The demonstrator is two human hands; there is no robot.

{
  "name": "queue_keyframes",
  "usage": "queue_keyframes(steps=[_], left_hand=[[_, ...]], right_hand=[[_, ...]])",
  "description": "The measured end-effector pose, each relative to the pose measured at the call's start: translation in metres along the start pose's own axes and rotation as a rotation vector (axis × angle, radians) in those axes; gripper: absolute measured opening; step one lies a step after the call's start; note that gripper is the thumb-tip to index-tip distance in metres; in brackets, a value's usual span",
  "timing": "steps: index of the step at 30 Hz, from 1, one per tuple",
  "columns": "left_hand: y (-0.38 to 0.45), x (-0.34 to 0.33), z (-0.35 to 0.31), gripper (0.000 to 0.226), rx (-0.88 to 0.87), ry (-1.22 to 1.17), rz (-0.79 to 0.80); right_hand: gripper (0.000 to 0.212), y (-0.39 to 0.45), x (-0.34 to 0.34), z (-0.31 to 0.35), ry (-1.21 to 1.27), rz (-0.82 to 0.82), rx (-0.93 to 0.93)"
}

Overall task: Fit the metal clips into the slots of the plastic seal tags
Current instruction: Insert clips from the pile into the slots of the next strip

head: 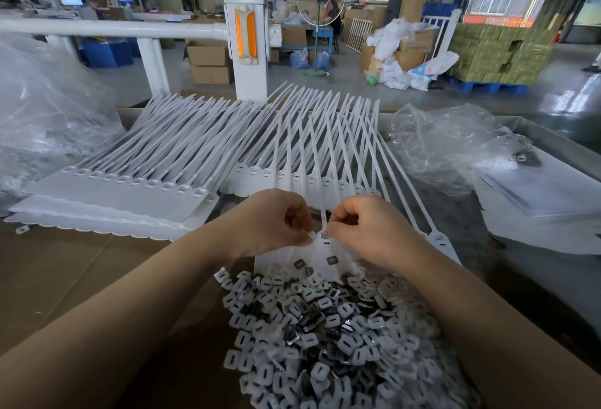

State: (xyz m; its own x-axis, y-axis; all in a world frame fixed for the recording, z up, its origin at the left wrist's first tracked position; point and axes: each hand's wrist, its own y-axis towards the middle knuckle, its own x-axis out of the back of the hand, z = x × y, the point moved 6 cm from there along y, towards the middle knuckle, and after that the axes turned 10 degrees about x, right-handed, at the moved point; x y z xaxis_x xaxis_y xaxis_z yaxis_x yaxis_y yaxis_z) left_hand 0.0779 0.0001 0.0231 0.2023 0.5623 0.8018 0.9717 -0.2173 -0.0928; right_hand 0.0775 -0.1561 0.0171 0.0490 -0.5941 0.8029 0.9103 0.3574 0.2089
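Left hand (276, 223) is pinching the seal tag (325, 247) w/ curled fingers just above the clip pile (325, 337) on the tabletop, right hand (361, 229) is pinching at its slot (clip itself hidden), so it's needing square alignment & a straight, even push.

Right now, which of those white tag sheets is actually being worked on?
The sheet of seal tags nearest the clip pile: both hands pinch at its slot; the other sheets lie untouched.

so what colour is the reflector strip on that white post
Orange reflector strip on the white post, head view.
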Motion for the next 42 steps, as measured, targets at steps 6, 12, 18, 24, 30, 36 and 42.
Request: queue_keyframes(steps=[6, 12, 18, 24, 30, 36, 42], left_hand=[[0.002, -0.001, 0.000, 0.013, -0.023, 0.034, -0.011], [0.001, -0.002, 0.001, 0.018, -0.067, 0.043, -0.025], [0.003, -0.004, 0.002, 0.018, -0.086, 0.046, -0.016], [-0.001, -0.003, -0.002, 0.018, -0.153, 0.128, 0.016], [-0.006, -0.002, -0.011, 0.020, -0.214, 0.229, 0.037], [-0.010, -0.001, -0.015, 0.021, -0.259, 0.283, 0.010], [-0.012, -0.003, -0.017, 0.022, -0.290, 0.342, 0.022]], right_hand=[[0.012, 0.001, -0.002, 0.002, -0.043, 0.028, 0.003], [0.012, 0.001, -0.004, -0.001, -0.011, 0.036, -0.018], [0.011, 0.000, -0.003, -0.002, 0.006, 0.031, -0.033], [0.010, 0.001, -0.003, -0.002, 0.003, 0.030, -0.036], [0.013, 0.001, -0.003, -0.003, 0.005, 0.043, -0.044], [0.007, 0.002, -0.001, -0.007, 0.056, 0.030, -0.073], [0.006, 0.003, -0.002, -0.007, 0.064, 0.027, -0.078]])
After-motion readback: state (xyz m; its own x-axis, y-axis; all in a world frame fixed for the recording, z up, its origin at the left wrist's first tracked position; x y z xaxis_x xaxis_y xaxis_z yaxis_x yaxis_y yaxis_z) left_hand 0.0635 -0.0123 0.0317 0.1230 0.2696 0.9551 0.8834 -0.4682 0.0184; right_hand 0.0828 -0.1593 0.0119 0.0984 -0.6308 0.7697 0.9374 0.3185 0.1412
